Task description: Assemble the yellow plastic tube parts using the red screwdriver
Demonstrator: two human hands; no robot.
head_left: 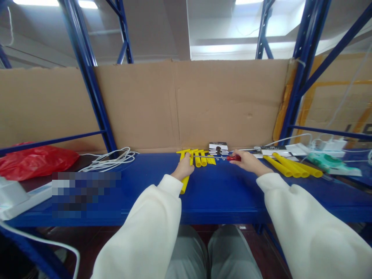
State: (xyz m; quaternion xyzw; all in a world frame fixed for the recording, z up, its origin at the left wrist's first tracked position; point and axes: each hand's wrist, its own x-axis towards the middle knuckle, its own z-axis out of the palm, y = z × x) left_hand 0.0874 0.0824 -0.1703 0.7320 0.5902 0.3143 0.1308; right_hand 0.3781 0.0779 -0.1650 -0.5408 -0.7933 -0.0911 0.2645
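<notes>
My left hand point(185, 168) is closed round a yellow plastic tube point(185, 186) that has a crosspiece at its far end. In my right hand point(248, 160) is a screwdriver point(234, 158) with a red handle. Its thin shaft points left, towards the yellow piece in my left hand; whether the tip touches it, I cannot tell. Several more yellow T-shaped pieces point(198, 159) lie side by side just right of my left hand. Small flat yellow parts point(211, 160) lie beyond them, under the line of the shaft.
Black-and-white printed packets point(218, 148) are stacked against the cardboard wall point(226, 104). Several yellow tubes point(286, 167) and a green-and-white packet point(331, 163) lie at the right. A coiled white cable point(116, 158), a red plastic bag point(37, 159) and a power strip point(31, 199) occupy the left.
</notes>
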